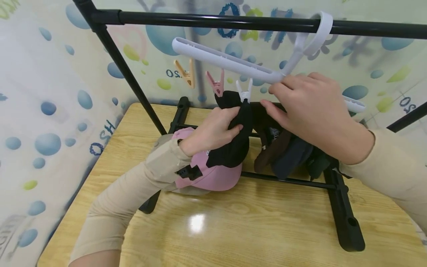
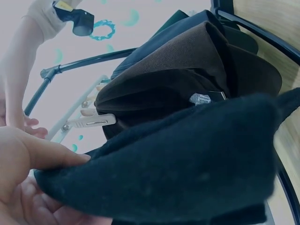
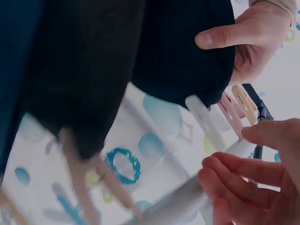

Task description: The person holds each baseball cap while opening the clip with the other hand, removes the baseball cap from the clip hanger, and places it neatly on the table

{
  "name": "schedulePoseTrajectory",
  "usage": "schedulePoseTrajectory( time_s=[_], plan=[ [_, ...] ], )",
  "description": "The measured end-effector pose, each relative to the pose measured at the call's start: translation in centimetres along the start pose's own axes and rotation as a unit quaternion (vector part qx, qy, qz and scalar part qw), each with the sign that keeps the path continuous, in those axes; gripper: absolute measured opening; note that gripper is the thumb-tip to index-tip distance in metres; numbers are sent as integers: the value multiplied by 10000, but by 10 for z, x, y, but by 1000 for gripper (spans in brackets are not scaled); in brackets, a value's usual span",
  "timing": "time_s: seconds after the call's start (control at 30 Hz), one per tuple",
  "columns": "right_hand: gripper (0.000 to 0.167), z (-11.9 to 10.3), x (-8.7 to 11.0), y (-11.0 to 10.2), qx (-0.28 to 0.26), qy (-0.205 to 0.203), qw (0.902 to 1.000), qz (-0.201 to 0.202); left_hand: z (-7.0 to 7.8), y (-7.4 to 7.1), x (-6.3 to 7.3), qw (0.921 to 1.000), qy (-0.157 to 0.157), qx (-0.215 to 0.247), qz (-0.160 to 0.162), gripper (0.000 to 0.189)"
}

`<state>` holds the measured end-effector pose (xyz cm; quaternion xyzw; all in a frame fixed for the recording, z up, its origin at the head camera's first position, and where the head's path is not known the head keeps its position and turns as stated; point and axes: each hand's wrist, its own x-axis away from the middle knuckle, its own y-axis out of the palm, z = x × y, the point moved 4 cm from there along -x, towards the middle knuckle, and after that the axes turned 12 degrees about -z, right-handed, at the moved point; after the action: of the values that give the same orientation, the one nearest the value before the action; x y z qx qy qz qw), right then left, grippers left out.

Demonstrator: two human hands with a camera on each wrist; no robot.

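My left hand (image 1: 213,128) grips a black cap (image 1: 237,150), with its thumb on the near face and the other fingers behind. A white clothes clip (image 1: 245,96) at the top of the cap sits just below the pale hanger (image 1: 227,63). My right hand (image 1: 310,105) is up beside the middle of the hanger and hides part of it. In the right wrist view its fingers (image 3: 243,176) are loosely bent and apart from the thumb, with nothing between them. A pink clip (image 1: 217,86) and an empty yellow clip (image 1: 186,76) are farther left.
The hanger hooks over a black rack's top bar (image 1: 217,20). Right of the black cap hang brown (image 2: 178,51), dark blue (image 1: 293,157) and dark green (image 1: 318,165) caps. A pink cap (image 1: 220,180) lies on the wooden table (image 1: 250,222), over a beige cap (image 1: 188,190).
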<state>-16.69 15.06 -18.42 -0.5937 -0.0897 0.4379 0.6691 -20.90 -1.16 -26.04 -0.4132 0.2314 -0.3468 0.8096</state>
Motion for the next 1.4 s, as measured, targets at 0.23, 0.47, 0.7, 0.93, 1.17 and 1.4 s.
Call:
schedulePoseTrajectory(
  time_s=[0.23,0.47,0.7,0.93,1.17,1.4],
  plan=[
    [45,-8,-21,10,39,771,9969,-155,2,1,-3,10000,-7,-40,28,11],
    [57,-10,-40,14,200,1557,9865,-462,3,-1,-4,9998,-124,-88,119,18],
    [59,-13,-54,21,404,1946,9774,-719,8,-6,-5,9994,-76,-209,273,18],
    [59,-9,-65,17,354,2160,9715,-911,13,-9,-6,9991,-103,-400,89,13],
    [57,-9,-73,20,337,2715,9493,-1550,11,-10,-7,9991,-175,-374,98,12],
    [53,-10,-75,23,247,3043,9391,-1575,11,-9,-5,9993,-79,-358,15,10]
  ],
)
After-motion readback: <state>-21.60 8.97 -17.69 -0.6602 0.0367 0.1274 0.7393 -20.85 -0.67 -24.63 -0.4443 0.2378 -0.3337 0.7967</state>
